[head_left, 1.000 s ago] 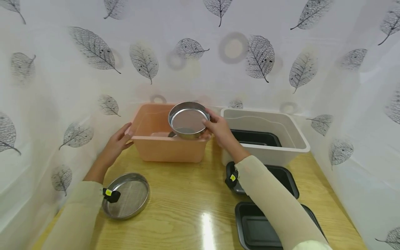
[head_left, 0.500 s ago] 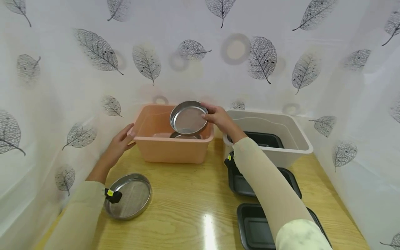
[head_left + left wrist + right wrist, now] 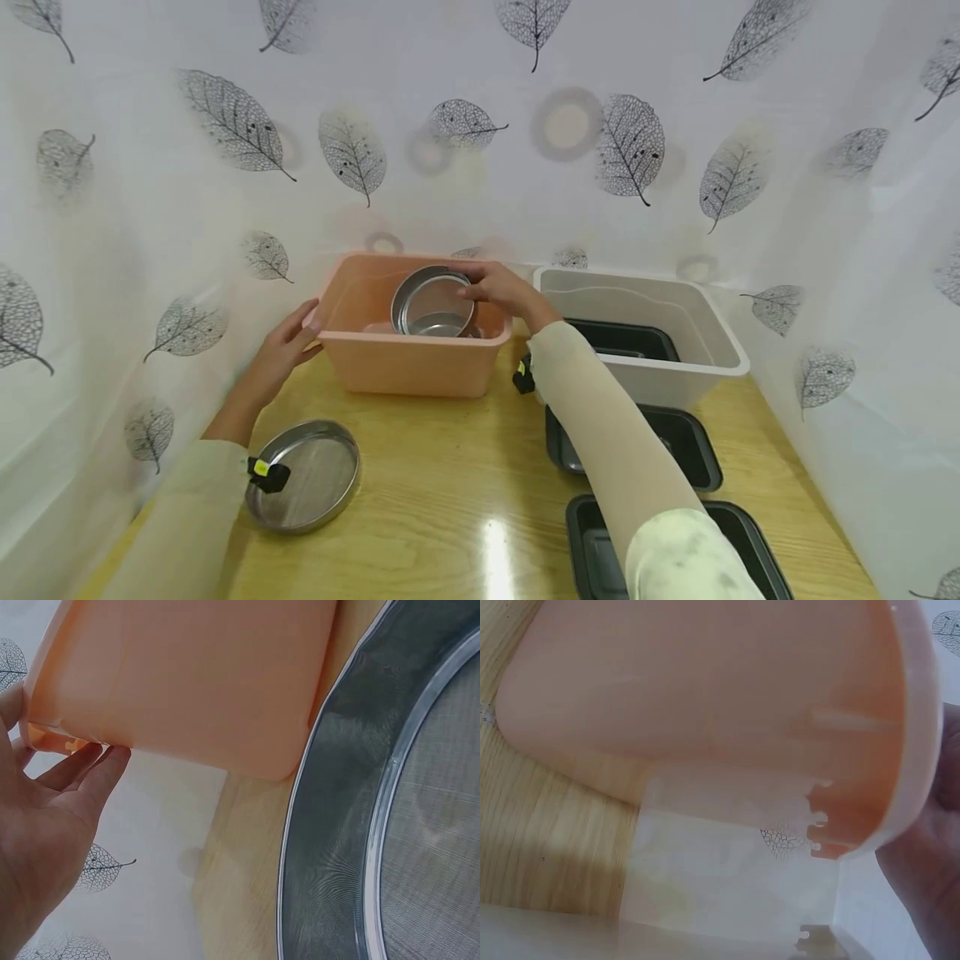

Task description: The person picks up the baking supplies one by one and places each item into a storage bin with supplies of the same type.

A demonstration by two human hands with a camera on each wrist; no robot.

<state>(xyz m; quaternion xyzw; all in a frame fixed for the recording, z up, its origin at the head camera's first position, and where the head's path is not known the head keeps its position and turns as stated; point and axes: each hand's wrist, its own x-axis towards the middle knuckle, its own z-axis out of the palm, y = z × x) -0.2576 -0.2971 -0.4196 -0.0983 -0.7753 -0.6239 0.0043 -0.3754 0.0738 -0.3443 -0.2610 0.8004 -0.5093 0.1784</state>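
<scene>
My right hand (image 3: 501,290) pinches the rim of a round metal sieve (image 3: 435,297), held tilted inside the peach plastic bin (image 3: 408,367). The bin's front wall hides part of the sieve's lower side. At the bin's left end, my left hand (image 3: 281,346) grips the rim, thumb above and fingers tucked beneath, as the left wrist view shows. A second round sieve (image 3: 318,475) with fine mesh lies on the table below my left wrist. In the right wrist view the bin's wall (image 3: 705,690) covers the sieve and most of the hand.
To the right stands a light grey bin (image 3: 675,379) with a dark baking pan (image 3: 626,337) inside. Two more dark pans, a rear pan (image 3: 686,442) and a front pan (image 3: 738,533), lie on the wooden table (image 3: 435,483) partly under my right sleeve. A leaf-patterned sheet surrounds the table.
My right hand has lowered the sieve into the peach bin and moved slightly left. Another metal rim seen in the bin earlier is now mostly hidden. My left hand stays on the bin's rim.
</scene>
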